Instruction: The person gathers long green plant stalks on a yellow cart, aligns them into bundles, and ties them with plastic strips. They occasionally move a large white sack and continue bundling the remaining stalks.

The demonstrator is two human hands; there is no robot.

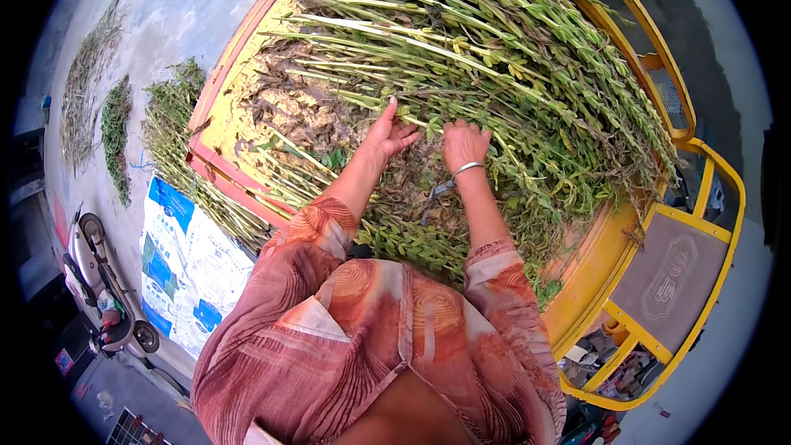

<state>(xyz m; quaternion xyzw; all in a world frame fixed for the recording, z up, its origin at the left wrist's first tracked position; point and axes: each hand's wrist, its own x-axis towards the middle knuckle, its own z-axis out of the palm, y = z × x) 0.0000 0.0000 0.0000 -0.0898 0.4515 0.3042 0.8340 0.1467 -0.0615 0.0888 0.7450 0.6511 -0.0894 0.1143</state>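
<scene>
Long green plant stalks [461, 58] with small leaves and pods lie in a thick heap across the yellow cart bed [216, 125]. At the heap's near side, my left hand [390, 133] is open, thumb raised and fingers apart, beside the cut end of a stalk. Just to its right, my right hand [466, 147] is closed with the knuckles up, on a stalk that runs under its fingers. A silver bracelet [468, 167] circles my right wrist. Next to that wrist is a narrow grey-blue object [439, 192], too unclear to name. More stalks [412, 243] lie below my forearms.
Dry brown leaves [305, 107] litter the bed, which has a red edge [216, 82]. A yellow-railed seat back [666, 268] stands at right. On the ground at left are plant bundles [169, 115], a blue-and-white sheet [185, 255] and a parked scooter [111, 297].
</scene>
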